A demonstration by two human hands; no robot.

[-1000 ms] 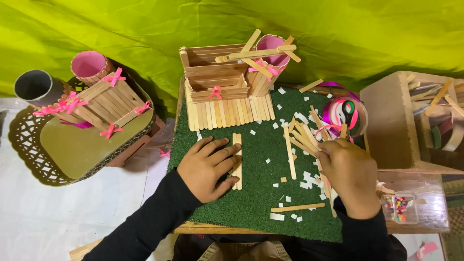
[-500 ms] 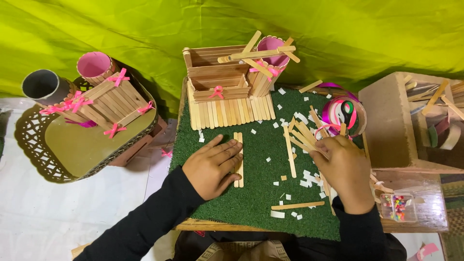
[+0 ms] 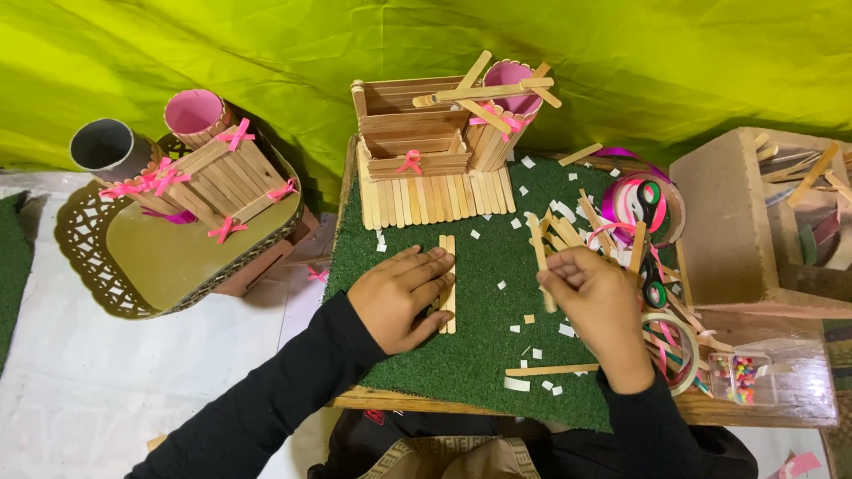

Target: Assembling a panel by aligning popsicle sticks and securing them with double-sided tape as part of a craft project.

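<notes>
My left hand [image 3: 399,300] lies flat on the green mat [image 3: 479,355], its fingers resting on a short row of wooden craft sticks [image 3: 448,266] laid side by side. My right hand [image 3: 596,306] pinches one craft stick [image 3: 540,253], held nearly upright over the mat just right of that row. Behind the right hand lies a loose pile of sticks [image 3: 572,232]. At the mat's far edge stands a stick-built organizer [image 3: 426,155] with pink bows, joined to a pink cup [image 3: 510,84].
A gold lace-edged tray [image 3: 169,266] at left carries another stick organizer [image 3: 213,182] and two cups. To the right are a pink ribbon roll with scissors [image 3: 641,206], a cardboard box [image 3: 732,222], a tape roll [image 3: 676,348] and a clear bead box [image 3: 744,377]. One stick [image 3: 550,370] lies near the front.
My right hand has moved left from the stick pile toward the mat's middle, carrying one stick. My left hand stays on the laid sticks.
</notes>
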